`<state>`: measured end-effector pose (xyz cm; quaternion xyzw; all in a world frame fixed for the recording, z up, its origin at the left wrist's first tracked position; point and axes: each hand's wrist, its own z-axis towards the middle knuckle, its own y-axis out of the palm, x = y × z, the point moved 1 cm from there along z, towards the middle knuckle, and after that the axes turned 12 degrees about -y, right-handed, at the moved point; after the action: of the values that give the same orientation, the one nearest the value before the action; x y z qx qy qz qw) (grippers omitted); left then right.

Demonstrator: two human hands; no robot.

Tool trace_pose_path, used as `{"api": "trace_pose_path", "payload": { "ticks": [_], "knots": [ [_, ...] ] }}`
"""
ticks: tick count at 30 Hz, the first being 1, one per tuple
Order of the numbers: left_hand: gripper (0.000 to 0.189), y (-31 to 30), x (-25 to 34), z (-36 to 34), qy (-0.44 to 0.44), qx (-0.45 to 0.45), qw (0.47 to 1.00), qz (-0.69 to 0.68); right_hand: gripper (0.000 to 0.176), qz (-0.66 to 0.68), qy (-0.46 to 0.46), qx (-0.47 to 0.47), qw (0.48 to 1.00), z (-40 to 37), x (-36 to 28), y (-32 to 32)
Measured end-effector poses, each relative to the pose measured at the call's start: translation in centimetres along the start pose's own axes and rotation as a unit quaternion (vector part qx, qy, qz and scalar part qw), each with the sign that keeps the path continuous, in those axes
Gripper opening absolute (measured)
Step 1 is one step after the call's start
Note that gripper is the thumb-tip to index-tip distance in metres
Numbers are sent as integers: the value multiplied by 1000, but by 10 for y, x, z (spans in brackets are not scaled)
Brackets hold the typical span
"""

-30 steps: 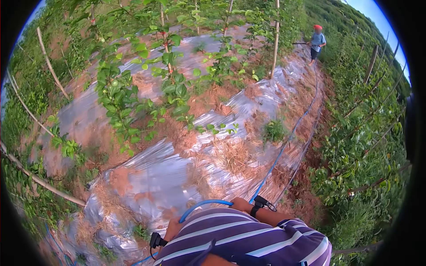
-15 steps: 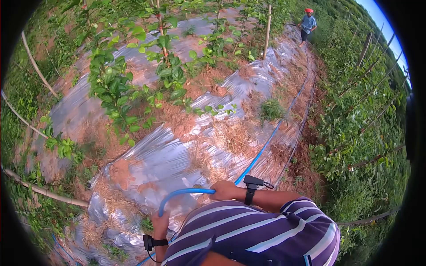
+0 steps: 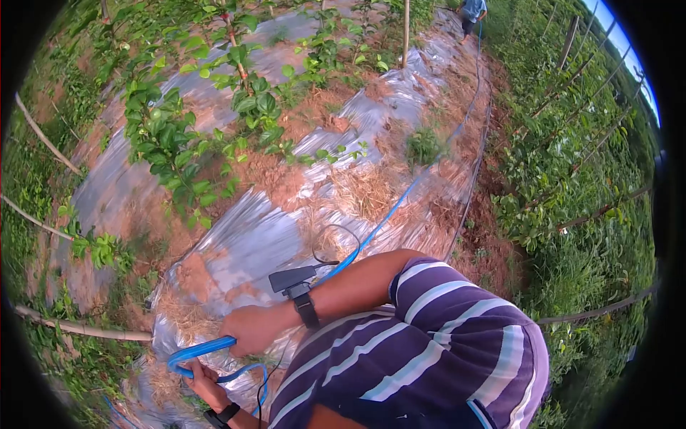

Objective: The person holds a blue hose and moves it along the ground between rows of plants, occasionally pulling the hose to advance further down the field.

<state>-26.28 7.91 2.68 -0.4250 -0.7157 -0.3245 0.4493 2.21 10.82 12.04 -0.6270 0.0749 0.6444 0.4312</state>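
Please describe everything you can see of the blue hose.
The blue hose looks smooth, flexible and probably plastic. From the distance it runs over silvery sheeting, passes behind the right forearm and shows again at the right hand. There it bends tightly back to the left hand, then curves down beside the striped shirt. Both hands grip it; neither end can be made out.

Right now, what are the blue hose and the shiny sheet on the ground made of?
The blue hose looks like smooth, glossy plastic or rubber: it bends in soft curves. The shiny sheet seems thin, silvery plastic film: it wrinkles and glints.
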Motion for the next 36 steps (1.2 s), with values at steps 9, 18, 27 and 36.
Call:
{"api": "trace_pose_path", "payload": {
  "ticks": [9,18,27,36],
  "knots": [
    [30,77,-83,-48,10,-113,941,320,22,-111,182,87,973,-162,192,-17],
    [26,233,-113,-120,-23,-312,839,445,31,-76,295,97,947,-358,229,-13],
    [21,257,-185,-92,121,-400,790,448,32,-23,204,183,961,-432,269,6],
    [37,248,-201,-69,22,-428,774,466,37,-27,279,176,944,-404,215,-54]
  ]
}}
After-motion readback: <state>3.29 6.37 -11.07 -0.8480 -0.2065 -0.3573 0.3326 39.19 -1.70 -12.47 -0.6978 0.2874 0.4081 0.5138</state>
